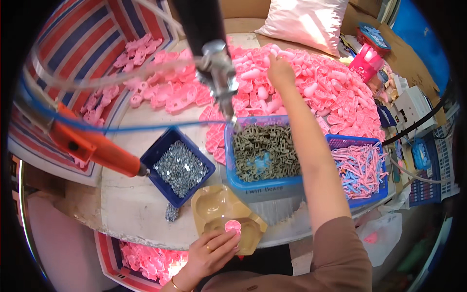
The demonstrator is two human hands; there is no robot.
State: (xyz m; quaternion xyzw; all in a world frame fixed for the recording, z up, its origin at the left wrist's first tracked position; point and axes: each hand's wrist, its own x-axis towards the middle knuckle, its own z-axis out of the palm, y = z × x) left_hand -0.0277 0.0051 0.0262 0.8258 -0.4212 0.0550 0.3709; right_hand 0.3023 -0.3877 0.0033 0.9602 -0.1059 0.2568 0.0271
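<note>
My left hand [211, 254] lies at the near edge of a tan moulded holder [202, 198]. Its fingers press on a small pink plastic part [233, 226] with a round end, held over the holder's hollow. My right arm stretches far across the table. The right hand [282, 74] is at the large heap of pink plastic parts [335, 92], fingers closed at a rounded pink plastic part; the grip is partly hidden. Under the right forearm stands a blue basket [265, 187] of dark grey-green small pieces [265, 146].
A dark blue tray [181, 197] holds small metal screws [180, 165]. An orange power screwdriver [92, 141] reaches in from the left, and a metal-tipped tool [216, 73] hangs over the middle. A blue basket [362, 203] of pink and blue sticks [357, 170] stands right. A cushion [304, 22] lies behind.
</note>
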